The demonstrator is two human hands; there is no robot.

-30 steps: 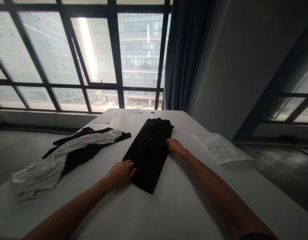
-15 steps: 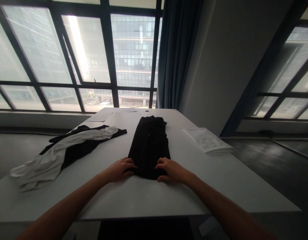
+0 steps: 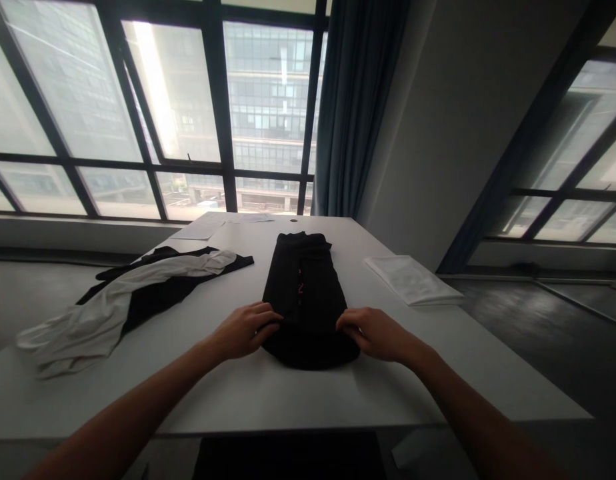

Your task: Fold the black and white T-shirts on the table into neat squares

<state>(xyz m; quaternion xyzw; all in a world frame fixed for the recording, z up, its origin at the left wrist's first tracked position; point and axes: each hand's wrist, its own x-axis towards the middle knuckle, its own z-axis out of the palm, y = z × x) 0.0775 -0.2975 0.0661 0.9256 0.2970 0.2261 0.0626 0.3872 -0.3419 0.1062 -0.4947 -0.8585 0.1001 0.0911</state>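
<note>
A black garment, folded into a long narrow shape, lies in the middle of the white table. Small reddish print shows in a gap along its centre. My left hand pinches the garment near its left edge, fingers closed on the cloth. On the opposite edge, my right hand grips the fabric between thumb and fingers. The near end of the garment bulges rounded toward me, below both hands. What kind of garment it is, I cannot tell from its folded state.
At the left, a loose white garment lies over a black one. A folded white cloth rests near the table's right edge. White sheets lie at the far left, before the windows. A blue curtain hangs behind.
My hands have moved apart and slightly away from me, the right one outward to the garment's edge. The near end has spread wider, and more of the reddish print shows.
</note>
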